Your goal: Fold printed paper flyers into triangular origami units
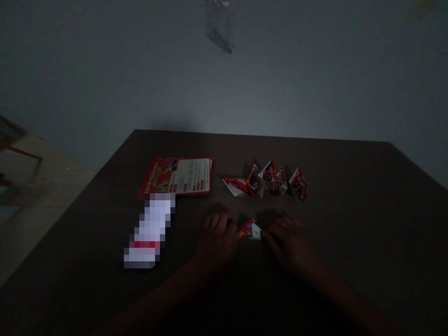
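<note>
A small, folded, red-and-white printed paper triangle (250,230) is placed on the dark brown counter (350,182), touched at its ends by the left hand (217,239) and right hand (291,242); whether it is pinched cannot be told. Behind it, folded red-and-white paper pieces (268,176) are lined up, beside flat, red-and-white printed sheets (191,176).

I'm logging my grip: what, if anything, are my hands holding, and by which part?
The small folded paper: left hand at its left corner, right hand at its right corner. Whether they pinch or just press it can't be told.
</note>
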